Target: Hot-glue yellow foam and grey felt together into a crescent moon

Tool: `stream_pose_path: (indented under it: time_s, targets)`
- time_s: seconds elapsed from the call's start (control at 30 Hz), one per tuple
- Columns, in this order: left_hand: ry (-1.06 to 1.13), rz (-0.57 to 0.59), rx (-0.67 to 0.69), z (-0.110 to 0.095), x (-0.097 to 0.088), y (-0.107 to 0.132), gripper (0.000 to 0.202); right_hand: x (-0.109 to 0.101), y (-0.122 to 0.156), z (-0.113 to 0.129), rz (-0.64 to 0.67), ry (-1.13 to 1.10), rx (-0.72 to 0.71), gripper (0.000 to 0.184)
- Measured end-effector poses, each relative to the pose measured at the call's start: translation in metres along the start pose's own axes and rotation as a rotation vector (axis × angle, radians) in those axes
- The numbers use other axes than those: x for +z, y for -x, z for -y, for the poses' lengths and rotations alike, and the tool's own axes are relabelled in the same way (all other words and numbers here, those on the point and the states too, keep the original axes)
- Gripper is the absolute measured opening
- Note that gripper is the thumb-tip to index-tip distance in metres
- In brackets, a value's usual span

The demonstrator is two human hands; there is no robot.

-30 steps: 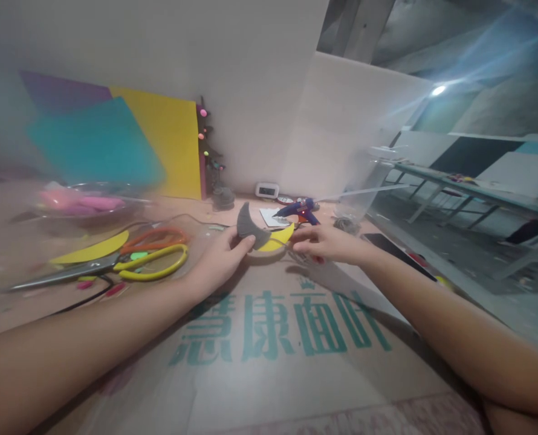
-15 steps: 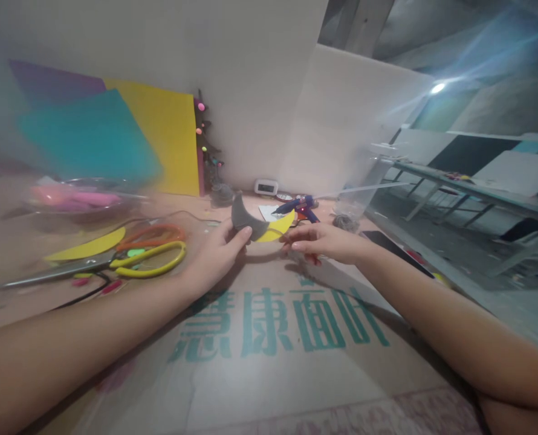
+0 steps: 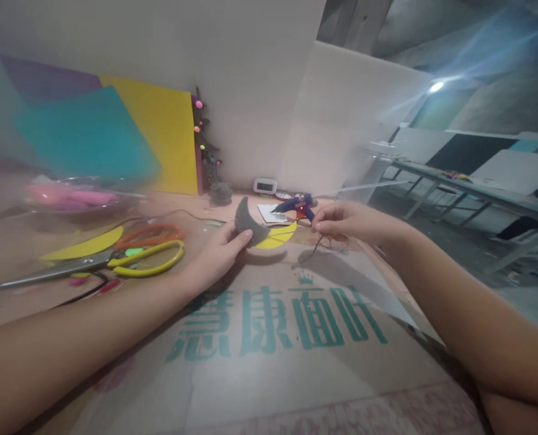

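My left hand (image 3: 219, 251) pinches a crescent (image 3: 275, 237), its near end grey and its far end bare yellow. The grey part looks like wrapped yarn, though blur hides the detail. A thin dark strand of yarn (image 3: 318, 246) runs from the crescent toward my right hand (image 3: 348, 220), whose thumb and fingers are closed together on it. Part of the strand hangs in loose loops below those fingers. Behind the crescent lies a blue glue gun (image 3: 296, 204) beside a white card (image 3: 269, 212).
Scissors (image 3: 146, 263) with orange and yellow handles lie left, by a yellow curved piece (image 3: 87, 244). A clear bowl (image 3: 76, 202) of pink items stands farther left. Coloured sheets (image 3: 169, 139) lean on the wall near a small white clock (image 3: 265, 186).
My right hand has moved right and slightly up, away from the crescent, drawing the strand out. The ball of grey yarn is now hidden behind it. My left hand barely moves.
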State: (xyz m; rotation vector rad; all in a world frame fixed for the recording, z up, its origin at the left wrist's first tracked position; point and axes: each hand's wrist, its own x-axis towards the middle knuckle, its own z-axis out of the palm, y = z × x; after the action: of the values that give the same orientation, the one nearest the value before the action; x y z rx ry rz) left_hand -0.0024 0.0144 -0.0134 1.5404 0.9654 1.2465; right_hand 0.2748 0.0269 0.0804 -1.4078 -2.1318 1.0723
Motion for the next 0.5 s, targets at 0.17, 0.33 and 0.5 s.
stream_pose_path:
  time_s: [0.17, 0.33, 0.5]
  targets:
    - [-0.081, 0.082, -0.005, -0.001, 0.000, 0.000, 0.020, 0.003, 0.000, 0.002, -0.164, 0.025, -0.037, 0.033]
    - [-0.114, 0.135, -0.012, -0.005, 0.000, 0.003, 0.021, 0.012, -0.003, 0.002, -0.259, 0.056, -0.042, 0.039]
    - [-0.114, 0.232, -0.047, -0.001, -0.001, 0.004, 0.025, 0.017, -0.008, -0.002, -0.359, 0.074, -0.078, 0.039]
